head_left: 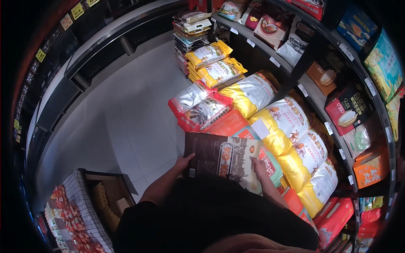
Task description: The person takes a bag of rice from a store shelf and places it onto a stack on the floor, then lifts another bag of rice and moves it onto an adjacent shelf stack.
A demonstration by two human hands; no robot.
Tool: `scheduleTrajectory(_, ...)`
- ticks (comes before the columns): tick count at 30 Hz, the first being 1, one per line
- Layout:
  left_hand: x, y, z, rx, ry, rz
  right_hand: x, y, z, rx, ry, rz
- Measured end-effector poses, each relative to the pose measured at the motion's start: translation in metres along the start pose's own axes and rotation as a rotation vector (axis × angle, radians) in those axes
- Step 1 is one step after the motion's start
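A dark brown and cream package (pixel 211 154) with "KO-KO" lettering is held flat in front of the body. My left hand (pixel 184 162) grips its left edge, thumb on top. At the right, cream-coloured edge my right hand (pixel 258 168) grips it, with the fingers partly hidden. Just beyond the package lie a red and clear bag (pixel 200 107) and an orange package (pixel 230 126). A green package (pixel 271 164) shows beside my right hand. Large yellow and white bags (pixel 287 122) are lined up to the right.
Shelves (pixel 312 92) with boxes and bags curve along the right. Smaller yellow bags (pixel 221 72) and a stack of packages (pixel 192 31) stand farther back. At the lower left is a display box (pixel 103 202) beside a checked cloth (pixel 80 202). A long black counter (pixel 67 88) runs along the left.
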State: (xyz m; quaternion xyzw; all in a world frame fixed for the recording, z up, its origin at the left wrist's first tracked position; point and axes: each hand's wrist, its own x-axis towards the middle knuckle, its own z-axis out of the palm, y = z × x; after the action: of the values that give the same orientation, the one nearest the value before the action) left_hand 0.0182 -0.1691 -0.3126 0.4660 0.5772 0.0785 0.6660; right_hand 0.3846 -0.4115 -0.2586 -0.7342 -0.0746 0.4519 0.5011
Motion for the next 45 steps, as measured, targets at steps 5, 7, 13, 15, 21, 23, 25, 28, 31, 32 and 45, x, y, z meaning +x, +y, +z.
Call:
scheduleTrajectory(5,-0.018,-0.016,-0.069,-0.297,0.075,0.141,-0.002,-0.054,0.075,-0.005,-0.173,-0.082)
scheduleTrajectory(7,-0.023,-0.034,-0.104,-0.336,0.132,0.16,-0.006,-0.072,0.113,-0.048,-0.227,-0.114)
scheduleTrajectory(13,-0.057,-0.048,-0.201,-0.431,0.244,0.193,-0.018,-0.097,0.247,-0.159,-0.284,-0.166)
scheduleTrajectory(15,-0.061,-0.039,-0.234,-0.414,0.298,0.205,-0.015,-0.1,0.287,-0.218,-0.287,-0.195)
scheduleTrajectory(21,-0.066,-0.038,-0.337,-0.407,0.381,0.181,-0.021,-0.111,0.395,-0.324,-0.346,-0.226)
scheduleTrajectory(23,-0.068,-0.045,-0.359,-0.469,0.365,0.168,-0.016,-0.104,0.415,-0.353,-0.349,-0.254)
scheduleTrajectory(25,-0.065,-0.045,-0.376,-0.483,0.376,0.195,-0.019,-0.106,0.439,-0.315,-0.358,-0.305)
scheduleTrajectory(28,-0.051,-0.036,-0.398,-0.481,0.369,0.227,-0.019,-0.124,0.461,-0.364,-0.373,-0.279)
scheduleTrajectory(31,-0.028,-0.028,-0.419,-0.47,0.371,0.199,-0.014,-0.14,0.481,-0.354,-0.396,-0.22)
scheduleTrajectory(32,-0.02,-0.025,-0.426,-0.465,0.378,0.181,-0.013,-0.146,0.491,-0.381,-0.365,-0.266)
scheduleTrajectory(45,0.117,0.076,-0.535,-0.451,0.445,0.156,0.14,-0.206,0.635,-0.411,-0.343,-0.354)
